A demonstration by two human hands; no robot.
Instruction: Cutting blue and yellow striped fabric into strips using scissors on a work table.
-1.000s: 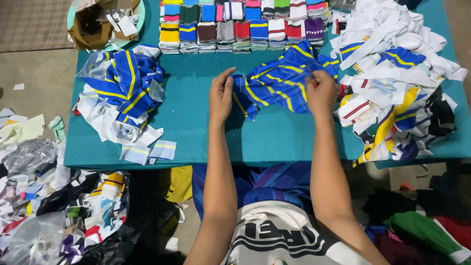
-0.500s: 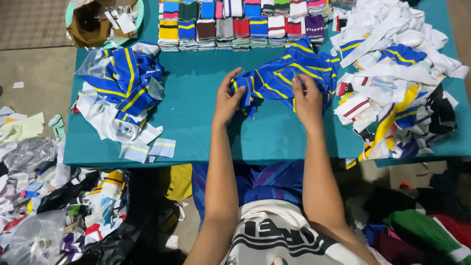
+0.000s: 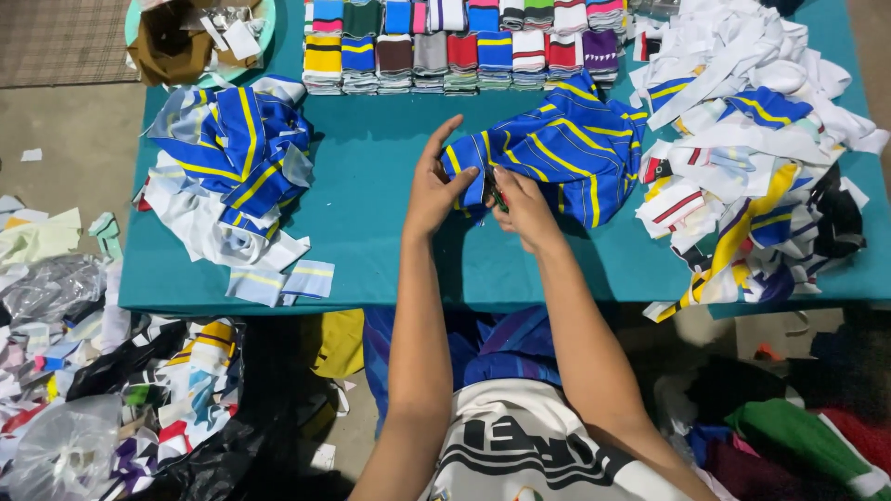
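On the teal surface (image 3: 371, 204), near its middle, lies a blue cloth with yellow stripes (image 3: 566, 148), bunched up and spread toward the right. Both hands meet at its near left corner. The left hand (image 3: 436, 190) has its thumb and lower fingers pinched on the cloth's edge, while the forefinger stands up straight. The right hand (image 3: 524, 209) is curled close beside it, fingers pressed together on the same corner; something small and dark shows between the two hands, too small to tell what it is.

Half a second ago the hands were apart, one at each end of the cloth's near edge, holding it stretched flat. Now they have come together at the left corner and the cloth has slumped into folds behind them.

At the far edge runs a row of folded cloth stacks (image 3: 464, 46) in many colours. To the left sits a heap of blue, yellow and white pieces (image 3: 232, 176), well apart from the hands. To the right, just beside the cloth, is a larger pile of mostly white scraps (image 3: 752, 158). Bags and scraps (image 3: 102, 371) lie on the floor at the lower left.
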